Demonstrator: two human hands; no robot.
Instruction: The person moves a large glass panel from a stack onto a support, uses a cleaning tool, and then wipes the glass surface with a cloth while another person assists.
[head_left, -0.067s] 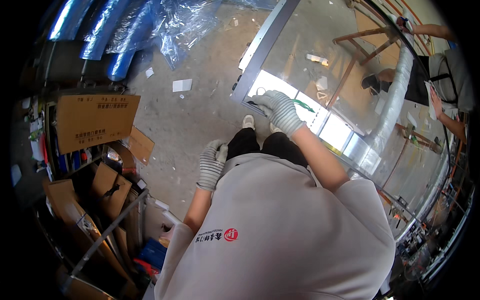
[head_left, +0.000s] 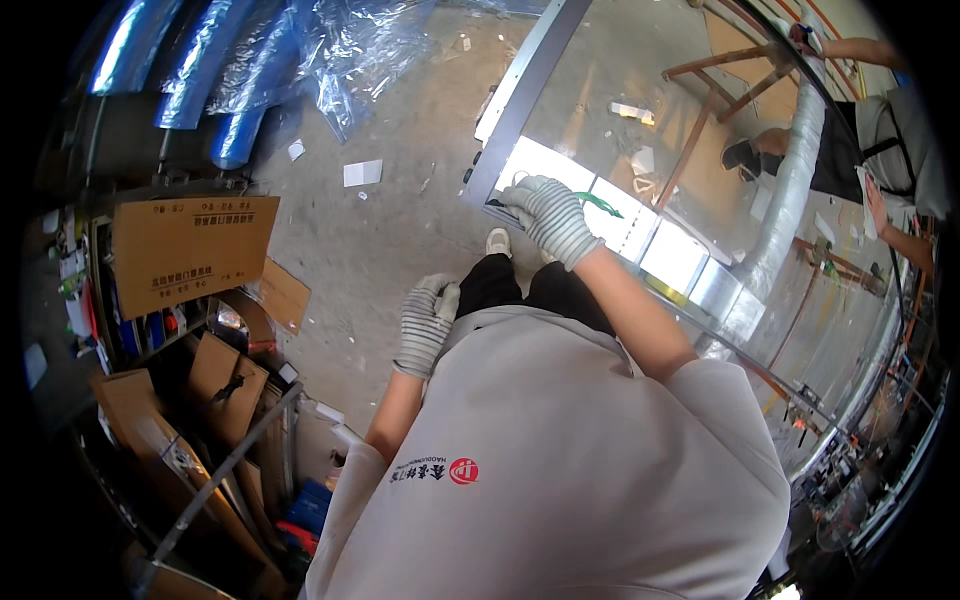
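My right hand [head_left: 552, 218], in a grey-striped work glove, is at the near left corner of a large glass pane in a grey metal frame [head_left: 512, 132]. Its fingers are bent over the corner beside a small dark piece; what they pinch is hidden. Just right of this hand a green strip [head_left: 600, 204] shows against a bright reflection on the glass. My left hand [head_left: 425, 322], gloved alike, hangs low beside my left thigh. Its fingers are loosely curled, with nothing visible in them.
Blue plastic film rolls [head_left: 205, 65] lie at the far left. Cardboard sheets [head_left: 195, 250] and a metal rail [head_left: 225, 465] stand on my left. Across the glass, at right, another person's hand [head_left: 875, 205] is near a foil-wrapped tube [head_left: 795, 190]. Paper scraps [head_left: 363, 173] litter the floor.
My right hand has shifted very slightly left along the frame corner. My left hand stays about where it was.
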